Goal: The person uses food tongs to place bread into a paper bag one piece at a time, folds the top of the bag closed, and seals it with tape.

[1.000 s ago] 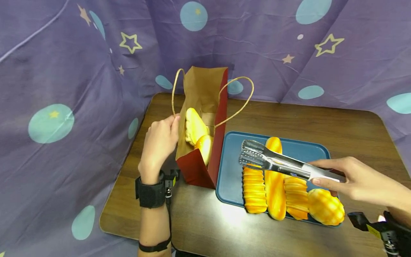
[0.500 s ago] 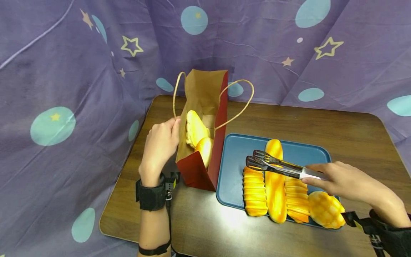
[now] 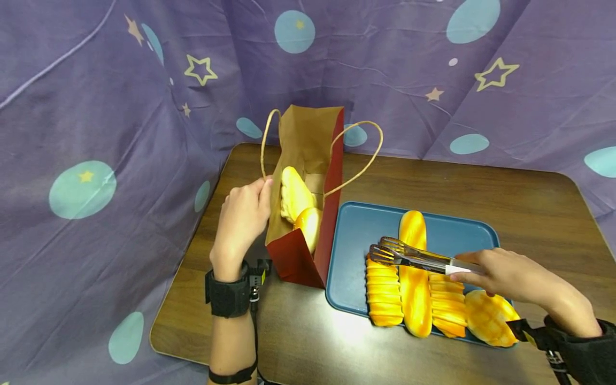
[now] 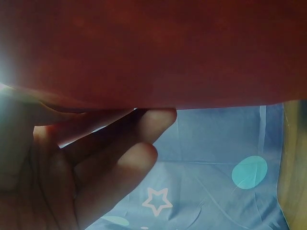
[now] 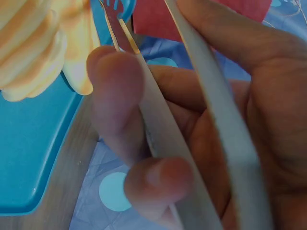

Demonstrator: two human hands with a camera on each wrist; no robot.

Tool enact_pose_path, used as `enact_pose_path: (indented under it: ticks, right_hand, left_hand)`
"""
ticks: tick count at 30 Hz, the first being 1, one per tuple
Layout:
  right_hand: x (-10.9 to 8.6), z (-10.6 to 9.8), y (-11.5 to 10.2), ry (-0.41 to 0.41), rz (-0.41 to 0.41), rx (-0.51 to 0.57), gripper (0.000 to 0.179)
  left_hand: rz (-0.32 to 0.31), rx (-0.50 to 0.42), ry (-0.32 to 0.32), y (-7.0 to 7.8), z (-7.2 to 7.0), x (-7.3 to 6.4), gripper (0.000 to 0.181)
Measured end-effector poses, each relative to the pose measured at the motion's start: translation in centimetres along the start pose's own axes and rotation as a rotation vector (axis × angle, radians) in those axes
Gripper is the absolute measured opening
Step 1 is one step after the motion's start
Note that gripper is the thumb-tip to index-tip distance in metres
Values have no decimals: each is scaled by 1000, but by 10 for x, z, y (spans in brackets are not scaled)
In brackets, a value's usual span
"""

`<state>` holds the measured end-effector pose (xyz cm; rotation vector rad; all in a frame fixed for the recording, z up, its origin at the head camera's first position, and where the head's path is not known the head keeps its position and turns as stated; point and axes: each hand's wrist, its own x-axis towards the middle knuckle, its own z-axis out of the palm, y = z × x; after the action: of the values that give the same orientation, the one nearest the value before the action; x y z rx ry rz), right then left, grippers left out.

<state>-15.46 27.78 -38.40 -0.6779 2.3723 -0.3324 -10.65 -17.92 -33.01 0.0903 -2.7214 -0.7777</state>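
Note:
In the head view my left hand [image 3: 243,216] pinches the left rim of a red paper bag [image 3: 298,259] with a brown inside. The left wrist view shows its fingers [image 4: 129,165] under the bag's red side. A pale yellow scalloped pastry [image 3: 294,195] and a glossy round bun [image 3: 310,224] lie inside the bag. My right hand [image 3: 515,275] grips metal tongs [image 3: 423,260] by the handle end. Their slotted tips are parted over the upper end of the leftmost ridged roll [image 3: 385,297], and their arms cross above a long loaf [image 3: 415,289].
A blue tray [image 3: 351,256] stands right of the bag. Another ridged roll [image 3: 447,305] and a round bun with a crisscross top [image 3: 491,318] lie along its near side. The bag's twisted handle [image 3: 380,144] leans out toward the tray. A patterned purple cloth [image 3: 385,80] hangs behind the wooden table.
The right hand has moved left and down with the tongs, whose tips now sit lower, at the leftmost ridged roll. The left hand keeps its place on the bag's rim.

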Motion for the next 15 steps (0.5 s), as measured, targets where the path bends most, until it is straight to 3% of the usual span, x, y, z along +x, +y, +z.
enact_pose_path:
  ticks: [9, 15]
  right_hand:
    - [4, 2, 3, 5, -6, -38, 63]
    - [4, 4, 4, 79, -63, -91, 56]
  left_hand:
    - [4, -1, 3, -1, 1, 1, 45]
    - [-2, 2, 4, -1, 1, 0, 44]
